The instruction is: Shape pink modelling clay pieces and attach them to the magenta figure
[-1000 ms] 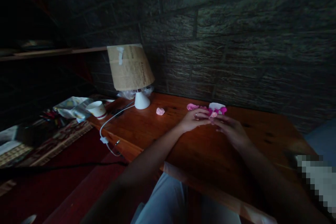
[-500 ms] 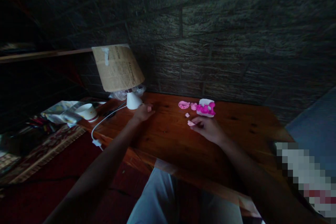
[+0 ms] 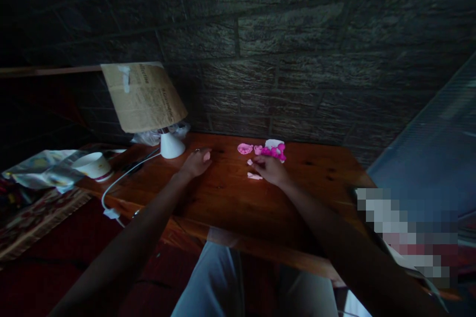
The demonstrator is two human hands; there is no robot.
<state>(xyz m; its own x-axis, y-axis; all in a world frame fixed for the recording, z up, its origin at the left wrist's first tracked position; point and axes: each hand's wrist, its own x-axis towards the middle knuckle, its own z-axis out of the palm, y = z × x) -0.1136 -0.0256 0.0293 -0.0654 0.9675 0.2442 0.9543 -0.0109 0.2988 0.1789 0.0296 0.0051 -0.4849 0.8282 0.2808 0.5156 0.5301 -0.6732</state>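
Note:
My left hand, near the lamp base, is closed round a light pink lump of modelling clay. On the right, my right hand has its fingertips closed on a small pale pink clay piece at the table surface. Just below those fingers lies a longer pale pink clay piece. Behind the hand sit a pink dish-like clay shape, a small pink clay cup shape and bright magenta clay pieces on a white backing, partly hidden by my hand.
A lamp with a paper-like shade stands at the back left of the wooden table, its white cord running over the front edge. A white cup is farther left. A stone wall rises behind.
My right hand has let go of the longer pale pink piece, which now lies on the table, and has moved to the small piece behind it. The view has shifted right.

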